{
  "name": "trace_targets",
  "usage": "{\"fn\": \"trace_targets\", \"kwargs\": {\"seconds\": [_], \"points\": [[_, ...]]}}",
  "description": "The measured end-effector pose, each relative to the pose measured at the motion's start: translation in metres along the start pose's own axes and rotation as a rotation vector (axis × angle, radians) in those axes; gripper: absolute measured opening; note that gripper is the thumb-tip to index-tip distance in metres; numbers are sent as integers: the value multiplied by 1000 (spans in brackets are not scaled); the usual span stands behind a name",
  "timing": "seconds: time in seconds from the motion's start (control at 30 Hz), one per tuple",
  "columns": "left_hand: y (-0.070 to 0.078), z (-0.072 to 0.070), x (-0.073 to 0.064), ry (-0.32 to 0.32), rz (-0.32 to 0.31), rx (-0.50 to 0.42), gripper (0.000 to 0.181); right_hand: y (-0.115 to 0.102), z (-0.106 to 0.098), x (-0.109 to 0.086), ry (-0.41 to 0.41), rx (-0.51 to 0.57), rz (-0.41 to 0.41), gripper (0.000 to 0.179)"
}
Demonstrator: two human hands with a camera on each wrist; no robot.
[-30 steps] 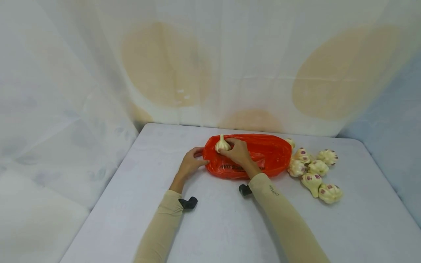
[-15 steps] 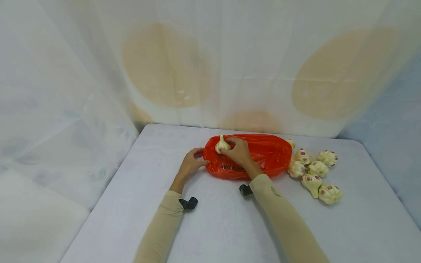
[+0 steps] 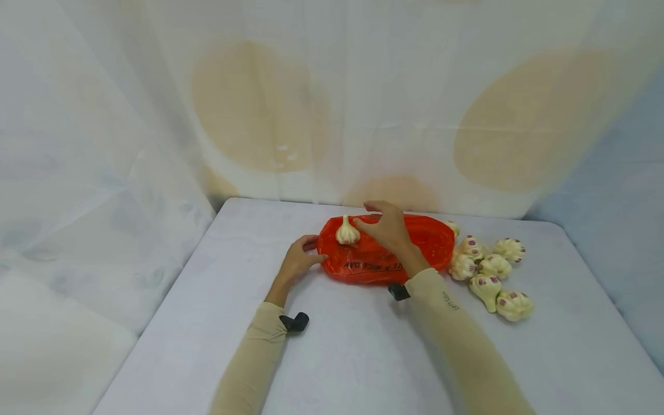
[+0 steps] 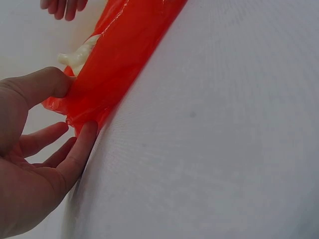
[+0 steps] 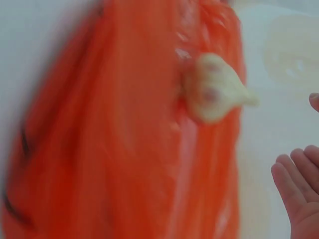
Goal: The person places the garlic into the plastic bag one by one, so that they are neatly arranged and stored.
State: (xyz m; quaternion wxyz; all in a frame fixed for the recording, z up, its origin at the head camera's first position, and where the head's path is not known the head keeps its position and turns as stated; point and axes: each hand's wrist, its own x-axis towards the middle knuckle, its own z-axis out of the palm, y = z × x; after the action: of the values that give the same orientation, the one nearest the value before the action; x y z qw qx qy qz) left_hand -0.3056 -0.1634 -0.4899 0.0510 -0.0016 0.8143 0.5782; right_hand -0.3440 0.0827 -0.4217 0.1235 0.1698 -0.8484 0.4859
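Observation:
A red plastic bag [image 3: 363, 275] with dark printed lettering lies spread open on the table in the head view. One garlic bulb [image 3: 347, 231] stands stem-up at its left end; the right wrist view shows the same garlic bulb [image 5: 213, 89] against the red plastic. At that left end, my left hand [image 3: 298, 258] holds the bag's edge between thumb and fingers, also seen close up as the left hand [image 4: 40, 144] in the left wrist view. My right hand [image 3: 388, 229] hovers over the bag, right of the bulb, thumb and fingers spread apart with nothing between them.
Several more garlic bulbs [image 3: 495, 266] lie in a cluster right of the bag, some touching it. The white table [image 3: 342, 351] ends at a back edge just behind the bag. Pale fabric walls [image 3: 332, 115] surround the table.
My right hand has let go of the garlic bulb and drawn back to the right, its fingers spreading. The bulb stays at the bag's left end. My left hand keeps its place on the bag.

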Motion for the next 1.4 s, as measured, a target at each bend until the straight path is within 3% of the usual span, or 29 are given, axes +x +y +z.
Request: {"fn": "trace_targets", "kwargs": {"seconds": [0.2, 0.4, 0.57, 0.8, 0.93, 1.23, 1.4], "points": [[-2, 1, 4, 0, 5, 7, 59, -2, -39, 12, 49, -54, -96, 47], [-5, -2, 5, 17, 12, 36, 58, -1, -80, 18, 69, -154, -108, 46], [-6, -4, 6, 18, 7, 13, 59, 9, -114, 16, 39, -286, -147, 47], [-6, -3, 9, 27, 8, 9, 59, 26, -152, 8, -147, -579, -145, 51], [-5, -3, 10, 27, 9, 21, 60, 32, -168, 2, -256, -688, -146, 52], [-5, -3, 12, 28, 14, 12, 59, 42, -186, -11, -536, -801, -56, 44], [-4, -2, 12, 27, 2, 25, 60, 51, -189, -17, -619, -819, 0, 36]]}}
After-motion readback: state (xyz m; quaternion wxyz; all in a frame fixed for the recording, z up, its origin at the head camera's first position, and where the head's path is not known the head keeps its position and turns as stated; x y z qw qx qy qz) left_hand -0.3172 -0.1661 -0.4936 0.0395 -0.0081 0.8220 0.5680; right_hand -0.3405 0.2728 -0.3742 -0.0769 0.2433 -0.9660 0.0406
